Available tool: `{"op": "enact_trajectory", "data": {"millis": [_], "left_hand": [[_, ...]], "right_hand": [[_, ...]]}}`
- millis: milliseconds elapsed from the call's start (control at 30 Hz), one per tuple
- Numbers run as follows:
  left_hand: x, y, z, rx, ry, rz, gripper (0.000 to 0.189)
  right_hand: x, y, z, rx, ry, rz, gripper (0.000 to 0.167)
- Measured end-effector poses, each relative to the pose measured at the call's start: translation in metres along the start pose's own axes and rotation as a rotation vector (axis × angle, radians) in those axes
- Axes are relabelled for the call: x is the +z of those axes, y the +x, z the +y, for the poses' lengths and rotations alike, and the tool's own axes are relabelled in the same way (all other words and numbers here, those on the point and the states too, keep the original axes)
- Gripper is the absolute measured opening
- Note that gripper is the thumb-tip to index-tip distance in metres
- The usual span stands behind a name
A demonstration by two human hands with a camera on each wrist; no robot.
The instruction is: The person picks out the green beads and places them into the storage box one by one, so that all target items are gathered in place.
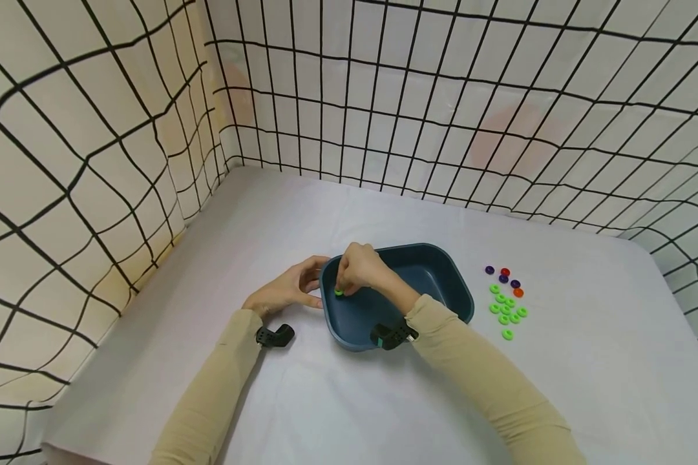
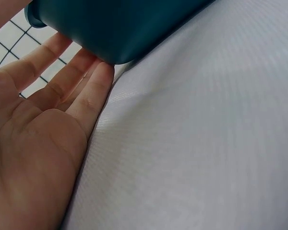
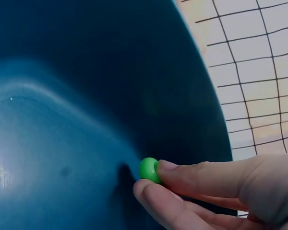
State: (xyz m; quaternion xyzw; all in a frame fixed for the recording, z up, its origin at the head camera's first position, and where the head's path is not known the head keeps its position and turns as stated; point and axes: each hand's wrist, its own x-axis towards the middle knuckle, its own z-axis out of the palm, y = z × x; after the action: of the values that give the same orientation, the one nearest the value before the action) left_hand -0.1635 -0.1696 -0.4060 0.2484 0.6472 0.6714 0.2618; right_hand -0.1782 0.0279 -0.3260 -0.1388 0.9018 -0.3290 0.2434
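A dark blue rectangular tub (image 1: 424, 268) stands on the white-covered table. Inside it, near its left end, my right hand (image 1: 360, 268) pinches a small green ring-shaped bead (image 3: 149, 170) between thumb and fingers. The right wrist view has this bead close over the tub's floor (image 3: 62, 158), beside the side wall. At the tub's left end, my left hand (image 1: 287, 287) rests with spread, fairly straight fingers against the outside. In the left wrist view its fingertips (image 2: 103, 72) touch the tub's lower edge (image 2: 115, 45).
To the right of the tub lie several green ring-shaped beads (image 1: 505, 309), with a few purple ones (image 1: 503, 279), a red one (image 1: 505, 272) and an orange one (image 1: 519, 292) behind them. Black netting (image 1: 407, 97) over white cloth bounds the table at the back and sides.
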Motion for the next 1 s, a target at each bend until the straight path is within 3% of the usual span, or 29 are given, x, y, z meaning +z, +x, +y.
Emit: {"op": "enact_trajectory", "data": {"millis": [267, 467, 867, 1000], "left_hand": [[0.000, 0.000, -0.003, 0.004, -0.011, 0.003, 0.087], [0.000, -0.001, -0.001, -0.020, -0.021, 0.007, 0.086], [0.001, 0.000, -0.001, -0.008, -0.008, 0.010, 0.089], [0.001, 0.000, 0.000, -0.006, -0.006, 0.006, 0.090]], "right_hand": [[0.005, 0.004, -0.001, 0.006, -0.069, -0.123, 0.008], [0.007, 0.006, -0.006, 0.021, -0.094, -0.157, 0.008], [0.003, 0.005, -0.006, 0.022, -0.092, -0.128, 0.008], [-0.007, -0.002, -0.006, -0.012, -0.082, -0.114, 0.007]]}}
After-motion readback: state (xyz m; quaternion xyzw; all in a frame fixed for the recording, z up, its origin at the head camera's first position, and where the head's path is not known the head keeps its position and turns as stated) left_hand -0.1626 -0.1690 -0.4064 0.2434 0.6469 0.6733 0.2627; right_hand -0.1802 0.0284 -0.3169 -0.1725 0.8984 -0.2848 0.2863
